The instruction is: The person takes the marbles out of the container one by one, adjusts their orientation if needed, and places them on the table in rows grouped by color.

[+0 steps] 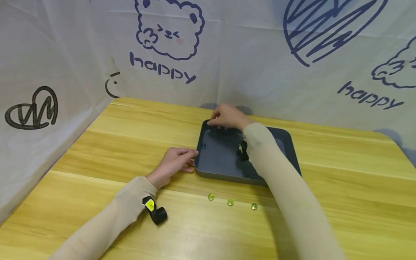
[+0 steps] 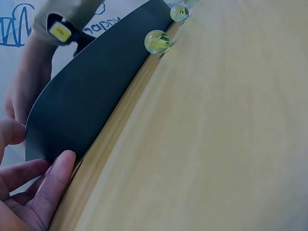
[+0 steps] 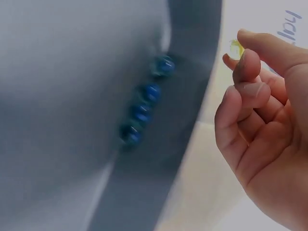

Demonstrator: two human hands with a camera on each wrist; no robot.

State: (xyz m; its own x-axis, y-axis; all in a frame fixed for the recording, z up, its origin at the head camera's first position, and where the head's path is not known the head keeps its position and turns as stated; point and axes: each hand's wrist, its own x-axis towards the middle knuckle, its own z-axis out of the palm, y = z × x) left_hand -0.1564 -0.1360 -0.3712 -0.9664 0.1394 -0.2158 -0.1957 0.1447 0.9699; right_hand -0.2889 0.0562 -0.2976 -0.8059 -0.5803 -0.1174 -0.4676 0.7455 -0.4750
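A dark grey tray lies on the wooden table. My left hand grips the tray's near left corner, thumb on the outer wall. My right hand hovers over the far left corner with curled fingers. In the right wrist view its fingertips pinch what looks like a small yellow marble. Several blue marbles line the tray's inner wall, and one more blue marble sits by the left wall. Three yellow-green marbles lie on the table before the tray.
A white printed cloth walls the table at the back and left. Bare wood stretches to the right of the tray and along the near edge. A small camera is strapped to each wrist. Two yellow marbles lie close to the tray's front wall.
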